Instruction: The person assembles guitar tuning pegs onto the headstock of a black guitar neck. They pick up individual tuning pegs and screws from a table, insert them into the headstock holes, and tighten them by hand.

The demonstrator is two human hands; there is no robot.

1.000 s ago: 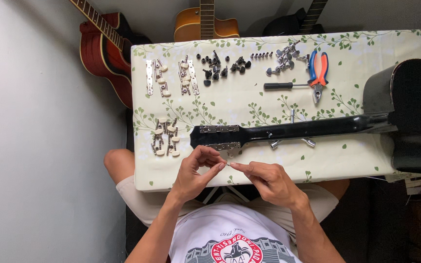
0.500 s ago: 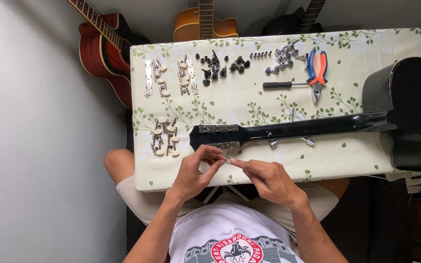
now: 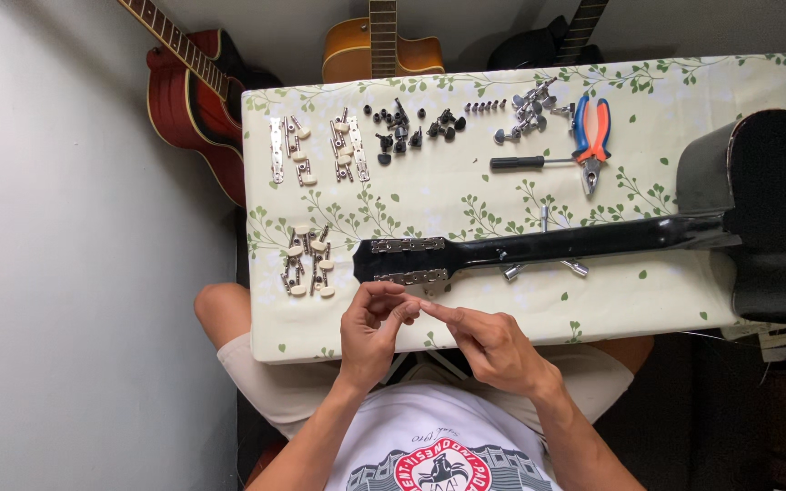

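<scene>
Fingertips meet at the near edge of the surface [image 3: 466,191]: the left hand [image 3: 370,332] and the right hand [image 3: 493,345] come together just below a black guitar headstock [image 3: 402,258], thumbs and forefingers pinched toward one another. Whatever sits in the grip is too small to make out — neither hand's hold can be told for certain.

The headstock lies flat, two metal tuner plates [image 3: 408,245] along its edges, and the black neck [image 3: 584,241] runs rightward to the guitar body [image 3: 766,218], which overhangs the surface's right end. A couple of loose metal tuners [image 3: 511,271] lie against the neck's near side.

Left of the headstock sits a small cluster of cream-knobbed tuners [image 3: 307,259]. Along the far edge, laid out in rows: more tuner strips [image 3: 316,150] with cream knobs, a scatter of small black parts [image 3: 411,132], a line of tiny screws [image 3: 486,106], and a bunch of chrome tuners [image 3: 529,114]. Beside these lie pliers [image 3: 590,136] with orange-and-blue handles and a black-handled screwdriver [image 3: 525,163].

The surface wears a pale cloth printed with green leaves. Behind it, leaning at the wall — a red guitar [image 3: 188,100], an orange one [image 3: 379,50] and a dark one [image 3: 548,41]. The person sits close, in a white printed shirt, knees under the edge.
</scene>
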